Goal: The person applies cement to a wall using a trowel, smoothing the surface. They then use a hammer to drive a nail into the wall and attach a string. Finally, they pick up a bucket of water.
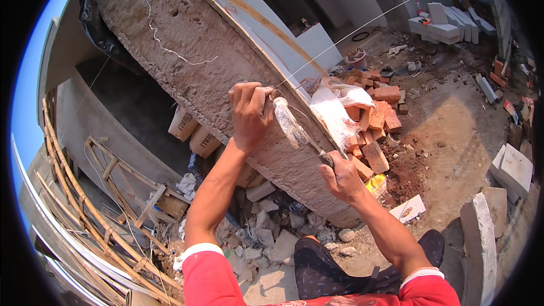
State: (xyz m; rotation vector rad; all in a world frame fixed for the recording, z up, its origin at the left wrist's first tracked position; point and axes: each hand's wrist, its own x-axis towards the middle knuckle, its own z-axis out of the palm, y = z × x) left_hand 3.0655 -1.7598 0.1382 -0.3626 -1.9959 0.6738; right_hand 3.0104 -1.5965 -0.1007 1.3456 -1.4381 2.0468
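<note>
My left hand [249,114] is closed in a pinch against the rough plastered concrete beam [170,28]. What its fingers hold is too small to make out. A taut white string [362,29] runs from beside those fingertips toward the upper right. In my right hand [341,177] is the handle of a hammer [290,124]. Its pale, dirt-crusted head is close to the left fingers, over the beam's right edge. A loose thin white cord [152,25] lies along the beam's face.
Right of the beam lie a heap of red bricks [374,150] and a white sack [331,107]. Broken concrete rubble [275,235] is below. Bamboo poles [85,215] stand at left. Pale blocks [447,25] are stacked at far right, with a concrete slab [479,249] nearer.
</note>
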